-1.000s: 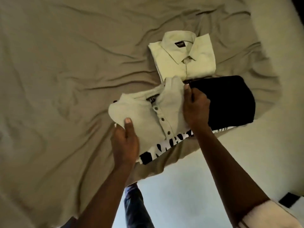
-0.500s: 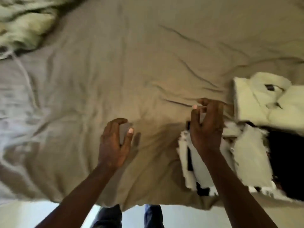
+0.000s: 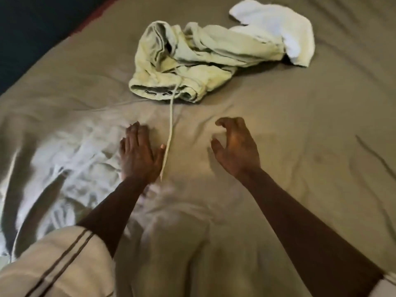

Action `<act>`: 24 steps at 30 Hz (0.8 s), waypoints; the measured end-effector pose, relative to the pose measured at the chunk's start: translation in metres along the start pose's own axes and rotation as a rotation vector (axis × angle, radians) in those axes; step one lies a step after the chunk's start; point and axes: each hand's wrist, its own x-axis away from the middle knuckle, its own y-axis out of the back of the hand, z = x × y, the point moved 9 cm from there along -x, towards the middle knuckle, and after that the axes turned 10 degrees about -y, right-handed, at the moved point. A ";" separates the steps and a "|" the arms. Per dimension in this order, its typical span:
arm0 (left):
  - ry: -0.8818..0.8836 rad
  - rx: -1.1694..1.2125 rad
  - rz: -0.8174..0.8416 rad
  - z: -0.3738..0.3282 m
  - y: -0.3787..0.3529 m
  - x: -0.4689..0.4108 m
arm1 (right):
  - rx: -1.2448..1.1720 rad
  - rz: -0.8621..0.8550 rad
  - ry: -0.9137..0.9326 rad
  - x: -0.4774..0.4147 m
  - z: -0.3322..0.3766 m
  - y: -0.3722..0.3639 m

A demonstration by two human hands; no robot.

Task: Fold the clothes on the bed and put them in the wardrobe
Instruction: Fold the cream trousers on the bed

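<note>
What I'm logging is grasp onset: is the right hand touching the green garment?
Apart. The head view shows bare sheet between the right hand and the green garment.

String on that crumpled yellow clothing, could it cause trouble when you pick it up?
Maybe. The long pale cord trails from the crumpled pale yellow garment to beside the left hand; it might snag or pull out. The fluffy white cloth lies against the garment's far end, so lifting one may drag the other.
</note>
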 end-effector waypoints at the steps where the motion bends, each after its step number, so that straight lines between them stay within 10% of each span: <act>1: 0.018 -0.001 0.039 0.011 -0.010 -0.002 | 0.066 -0.021 0.043 -0.021 0.021 -0.010; 6: -0.011 0.034 -0.001 0.028 -0.024 0.002 | 0.440 -0.174 0.158 -0.105 0.098 -0.047; 10: 0.011 0.062 0.049 0.026 -0.032 0.003 | 0.675 0.133 0.072 -0.148 0.094 -0.073; 15: 0.160 0.287 0.304 0.027 -0.016 -0.014 | 0.204 0.191 -0.337 -0.155 0.104 0.002; 18: 0.241 0.667 0.070 -0.012 0.081 -0.045 | 0.094 0.276 -0.229 -0.133 0.148 0.066; 24: -0.354 0.558 0.033 -0.197 0.299 -0.105 | -0.171 0.308 -0.094 -0.080 0.218 0.237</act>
